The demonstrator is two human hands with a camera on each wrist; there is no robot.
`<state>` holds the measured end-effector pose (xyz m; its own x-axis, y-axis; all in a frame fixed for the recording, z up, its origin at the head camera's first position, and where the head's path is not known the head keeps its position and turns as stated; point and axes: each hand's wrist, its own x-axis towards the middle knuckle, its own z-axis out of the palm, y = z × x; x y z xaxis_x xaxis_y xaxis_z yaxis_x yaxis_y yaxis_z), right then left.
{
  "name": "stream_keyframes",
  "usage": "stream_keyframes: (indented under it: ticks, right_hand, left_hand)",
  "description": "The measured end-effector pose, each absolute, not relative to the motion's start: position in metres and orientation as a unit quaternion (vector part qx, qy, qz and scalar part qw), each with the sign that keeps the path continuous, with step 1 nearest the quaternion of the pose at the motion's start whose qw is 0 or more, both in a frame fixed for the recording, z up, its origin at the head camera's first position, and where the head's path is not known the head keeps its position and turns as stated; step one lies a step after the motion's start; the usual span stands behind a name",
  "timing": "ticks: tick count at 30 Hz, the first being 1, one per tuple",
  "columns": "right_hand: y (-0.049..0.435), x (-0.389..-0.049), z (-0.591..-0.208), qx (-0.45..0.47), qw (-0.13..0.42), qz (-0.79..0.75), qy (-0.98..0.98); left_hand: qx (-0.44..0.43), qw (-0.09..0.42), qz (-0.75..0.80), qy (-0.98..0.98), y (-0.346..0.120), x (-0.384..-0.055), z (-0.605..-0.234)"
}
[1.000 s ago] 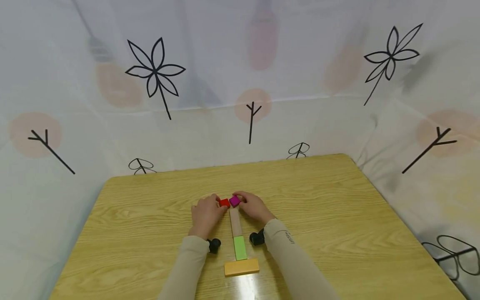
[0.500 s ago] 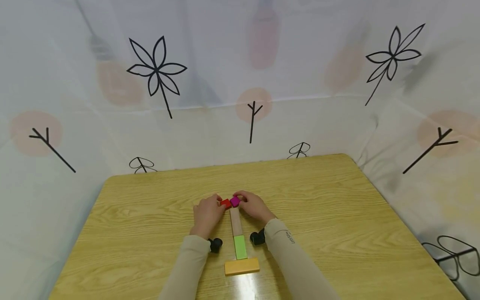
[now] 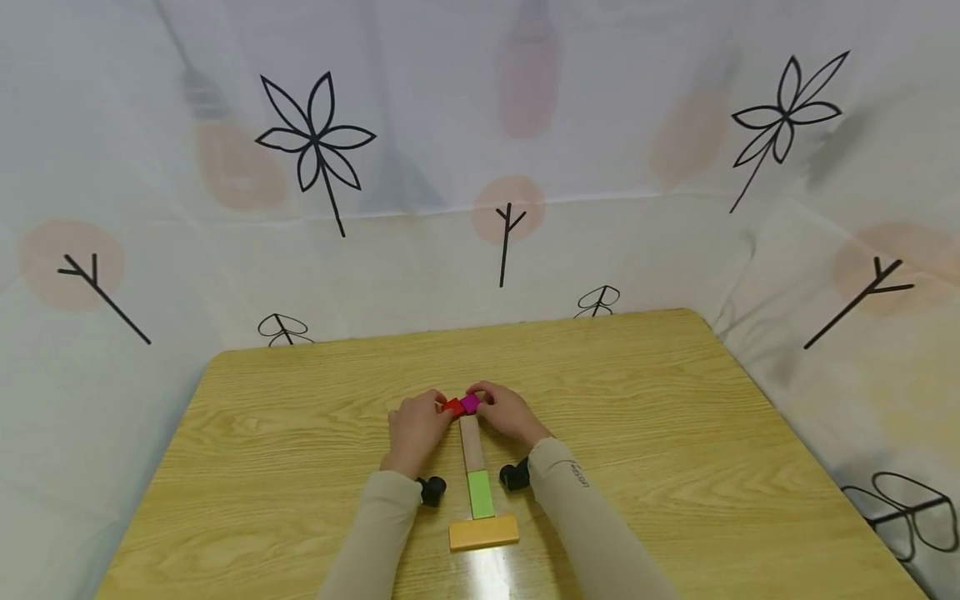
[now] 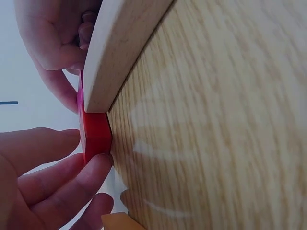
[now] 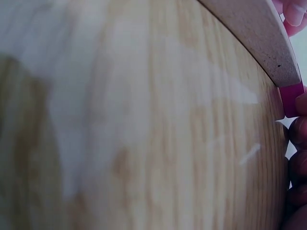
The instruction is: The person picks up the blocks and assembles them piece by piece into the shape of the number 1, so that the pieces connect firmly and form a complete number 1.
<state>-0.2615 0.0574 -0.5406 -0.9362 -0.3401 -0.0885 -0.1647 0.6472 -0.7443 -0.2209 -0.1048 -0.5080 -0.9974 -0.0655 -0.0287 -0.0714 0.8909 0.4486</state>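
My left hand (image 3: 417,427) pinches a small red block (image 3: 453,407) between thumb and fingers, low at the table. From the other side, the thumb and fingers of my right hand (image 3: 512,413) pinch a magenta block (image 3: 470,404). The two blocks meet side by side at the far end of a beige wooden block (image 3: 471,444). In the left wrist view, the red block (image 4: 97,136) sits right at the beige block's end. Below the beige block, a green block (image 3: 480,495) continues the line, and an orange block (image 3: 483,533) lies crosswise at the near end.
A wood-grain table (image 3: 637,400) carries all the blocks. Behind and beside it hangs a white cloth (image 3: 420,275) printed with flowers and twigs. An orange corner (image 4: 121,222) shows below the left fingers in the left wrist view.
My left hand has shifted slightly right with the red block, which has turned a little and closed the gap to the magenta block. The right hand has barely moved.
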Motion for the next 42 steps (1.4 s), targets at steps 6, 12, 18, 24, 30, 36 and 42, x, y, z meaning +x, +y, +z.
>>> stream_keyframes:
  ticks: [6,12,18,24,30,36,42]
  right_hand:
    - [0.0580,-0.2605,-0.5396,-0.136,0.117,-0.398,0.900]
    - [0.0585,-0.2600,-0.5387,-0.137,0.114,-0.392,0.903]
    - [0.0591,-0.2600,-0.5388,-0.141,0.115,-0.392,0.902]
    - [0.0593,-0.2597,-0.5377,-0.141,0.115,-0.392,0.902]
    - [0.0590,-0.2603,-0.5375,-0.136,0.118,-0.393,0.902]
    - [0.0595,-0.2604,-0.5378,-0.134,0.119,-0.388,0.904]
    - [0.0598,-0.2610,-0.5382,-0.138,0.119,-0.387,0.904]
  left_hand:
    - [-0.039,0.004,0.244,0.969,-0.1050,-0.2203,-0.5102]
    - [-0.037,0.001,0.246,0.969,-0.1051,-0.2221,-0.5148]
    - [-0.035,-0.001,0.244,0.969,-0.1045,-0.2218,-0.5130]
    - [-0.036,-0.001,0.240,0.970,-0.1035,-0.2210,-0.5116]
    - [-0.036,0.001,0.241,0.970,-0.1033,-0.2208,-0.5118]
    - [-0.035,0.007,0.239,0.970,-0.1027,-0.2195,-0.5121]
    - [-0.034,0.004,0.235,0.971,-0.1026,-0.2198,-0.5122]
